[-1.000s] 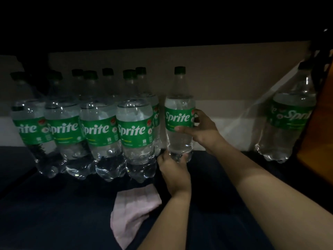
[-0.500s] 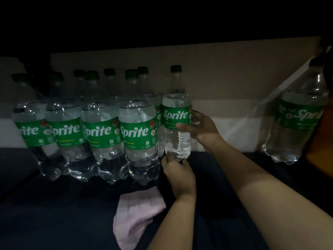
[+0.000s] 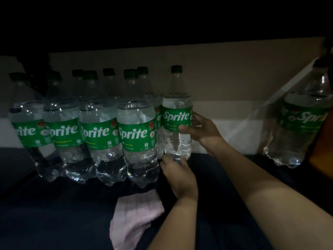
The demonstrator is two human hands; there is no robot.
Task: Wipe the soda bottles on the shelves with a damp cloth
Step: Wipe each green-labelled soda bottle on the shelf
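Row of bottles (image 3: 100, 134) stands on the dark shelf (image 3: 54, 213) at left, cloth (image 3: 135, 217) lying loose in front. Left hand (image 3: 180, 179) fingers wrap the base of one bottle (image 3: 177, 130); right hand (image 3: 203, 130) pinches its label. Looks full, so heavy-ish, and probably slick; I'd grip the label band.
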